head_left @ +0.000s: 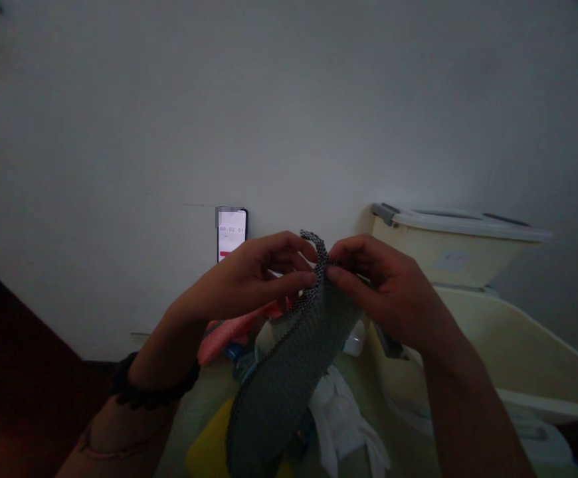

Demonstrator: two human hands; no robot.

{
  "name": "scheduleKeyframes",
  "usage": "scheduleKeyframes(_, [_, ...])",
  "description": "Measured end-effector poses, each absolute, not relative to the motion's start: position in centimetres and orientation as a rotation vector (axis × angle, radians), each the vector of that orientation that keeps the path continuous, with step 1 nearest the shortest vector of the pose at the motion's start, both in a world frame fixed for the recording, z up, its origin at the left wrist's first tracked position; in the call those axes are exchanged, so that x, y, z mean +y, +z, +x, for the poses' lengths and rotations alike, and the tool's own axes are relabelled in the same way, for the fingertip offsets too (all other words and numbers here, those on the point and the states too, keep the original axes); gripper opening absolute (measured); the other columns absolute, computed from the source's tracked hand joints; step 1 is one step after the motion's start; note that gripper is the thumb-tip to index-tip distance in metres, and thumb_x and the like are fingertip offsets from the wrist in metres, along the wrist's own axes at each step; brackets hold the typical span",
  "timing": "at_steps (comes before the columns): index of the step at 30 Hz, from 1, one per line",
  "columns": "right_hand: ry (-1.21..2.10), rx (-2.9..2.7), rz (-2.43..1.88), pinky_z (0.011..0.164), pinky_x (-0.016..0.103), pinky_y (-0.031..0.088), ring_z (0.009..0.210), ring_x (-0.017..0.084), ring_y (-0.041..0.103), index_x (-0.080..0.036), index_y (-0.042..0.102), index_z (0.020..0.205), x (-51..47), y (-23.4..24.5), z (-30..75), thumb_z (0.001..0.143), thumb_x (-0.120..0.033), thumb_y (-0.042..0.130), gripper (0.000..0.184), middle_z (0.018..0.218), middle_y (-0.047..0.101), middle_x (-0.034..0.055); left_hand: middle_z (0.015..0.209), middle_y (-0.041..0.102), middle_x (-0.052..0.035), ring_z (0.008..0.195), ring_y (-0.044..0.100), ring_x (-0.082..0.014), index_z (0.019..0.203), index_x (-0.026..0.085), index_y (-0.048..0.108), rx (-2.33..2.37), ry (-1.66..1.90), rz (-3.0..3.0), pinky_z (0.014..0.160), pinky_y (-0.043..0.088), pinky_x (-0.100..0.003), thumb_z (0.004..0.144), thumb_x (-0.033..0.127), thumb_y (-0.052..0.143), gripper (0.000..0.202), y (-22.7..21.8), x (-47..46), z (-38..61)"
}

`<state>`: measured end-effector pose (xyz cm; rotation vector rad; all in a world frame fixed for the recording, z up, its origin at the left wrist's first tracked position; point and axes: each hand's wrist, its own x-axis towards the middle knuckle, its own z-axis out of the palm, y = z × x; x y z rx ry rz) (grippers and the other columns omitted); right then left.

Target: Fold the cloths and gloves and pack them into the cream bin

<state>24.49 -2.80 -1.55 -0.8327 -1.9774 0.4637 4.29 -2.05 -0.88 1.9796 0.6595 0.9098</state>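
A grey-green cloth (pixel 289 392) with a black-and-white checked border hangs in front of me, its lower part draped over things on the tabletop. My left hand (pixel 264 272) pinches the checked border near its top end, thumb below and fingers behind. Close beside it, my right hand (pixel 373 279) grips the same upper edge between thumb and fingertips. A short end of the border curls up between both hands. Behind the cloth lies a pink cloth (pixel 229 332), partly hidden by my left wrist.
A phone (pixel 232 232) showing a timer leans on the wall. At right stand cream bins (pixel 408 245), one lidded, one open (pixel 528 332). A yellow object (pixel 209 438), a white strappy item (pixel 341 418) and a white rounded object (pixel 355 338) lie on the pale green table (pixel 184 411).
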Motion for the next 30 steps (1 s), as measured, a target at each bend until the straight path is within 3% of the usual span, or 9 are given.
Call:
scheduleKeyframes(5, [0.447,-1.964,-0.846,0.065,0.023,0.049,0.073,0.012,0.062,-0.020,0.058,0.089,-2.8,-1.5,24.5,0.082,-0.021,0.060,0.007,0.080,0.065,-0.0006,0.080,0.057,0.0006,0.068,0.057,-0.0085,0.094,0.016,0.052,0.656,0.969,2.037,0.058,0.050,-0.019,0.086,0.023,0.056,0.011,-0.9,-2.0,4.3])
scheduleKeyframes(9, [0.466,-1.880,-0.846,0.063,0.023,0.048,0.073,0.012,0.062,-0.020,0.057,0.088,-2.8,-1.4,24.3,0.080,-0.020,0.060,0.008,0.080,0.064,-0.0008,0.085,0.056,0.0002,0.076,0.057,-0.0108,0.092,0.017,0.050,0.717,0.934,2.138,0.063,0.049,-0.021,0.081,0.025,0.063,0.020,-0.8,-2.0,4.2])
scheduleKeyframes(17, [0.526,-1.816,-0.890,0.061,0.025,0.048,0.075,0.014,0.061,-0.022,0.058,0.103,-2.9,-1.0,25.4,0.083,-0.015,0.052,0.023,0.086,0.064,0.0013,0.084,0.057,0.0014,0.068,0.056,-0.0085,0.091,0.017,0.050,0.771,0.877,2.274,0.060,0.049,-0.020,0.080,0.019,0.061,0.016,-0.6,-2.2,4.2])
scheduleKeyframes(21, [0.602,-1.981,-0.870,0.065,0.027,0.047,0.080,0.016,0.060,-0.024,0.055,0.110,-3.0,-0.9,26.1,0.082,-0.025,0.059,0.027,0.093,0.063,0.0023,0.081,0.059,0.0018,0.068,0.057,-0.0084,0.091,0.017,0.053,0.795,0.917,2.349,0.060,0.047,-0.019,0.081,0.015,0.058,0.012,-0.2,-2.6,4.3])
scheduleKeyframes(25, [0.502,-2.025,-0.914,0.058,0.023,0.044,0.069,0.013,0.057,-0.022,0.059,0.096,-3.3,-0.6,25.8,0.079,-0.037,0.065,0.024,0.078,0.060,-0.0014,0.078,0.059,0.0023,0.068,0.057,-0.0090,0.092,0.017,0.055,0.797,0.909,2.404,0.061,0.046,-0.020,0.081,0.014,0.056,0.011,-0.2,-3.0,4.4])
scheduleKeyframes(30, [0.423,-2.004,-0.963,0.056,0.021,0.042,0.063,0.010,0.055,-0.020,0.062,0.084,-3.3,-0.4,25.6,0.081,-0.032,0.063,0.012,0.070,0.060,-0.0033,0.080,0.059,0.0020,0.070,0.056,-0.0094,0.098,0.017,0.056,0.789,0.839,2.458,0.063,0.045,-0.019,0.082,0.016,0.057,0.016,-0.3,-3.0,4.5])
